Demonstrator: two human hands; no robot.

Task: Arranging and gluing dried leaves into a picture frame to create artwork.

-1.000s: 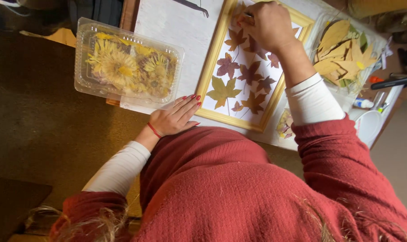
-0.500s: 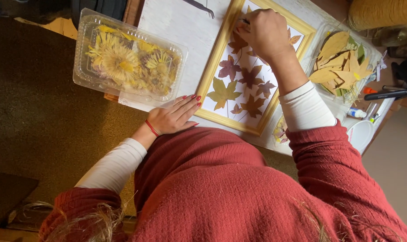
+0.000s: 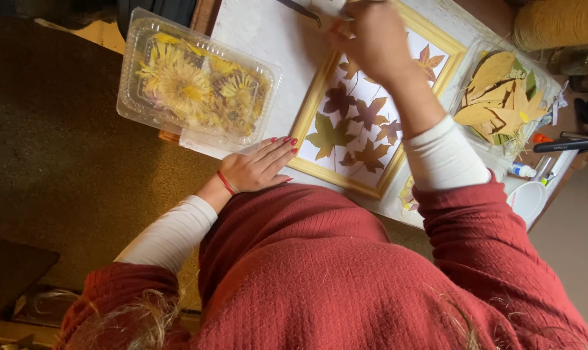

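At far left, a clear plastic container point(image 3: 196, 81) of dried yellow flowers rests on the white work surface point(image 3: 268, 39). Just below and right of it, the left hand point(image 3: 258, 168) lies flat, fingers extended and slightly spread, holding nothing; its fingertips touch the lower left edge of the gold frame point(image 3: 320, 104). Inside the frame, pressed maple leaves point(image 3: 358, 126) in green, purple and brown lie on white backing. The right hand point(image 3: 371, 39) is closed above the frame's upper part, gripping a white object only partly visible. At far right, a tray of dried yellow leaves point(image 3: 498, 94) sits beside the frame.
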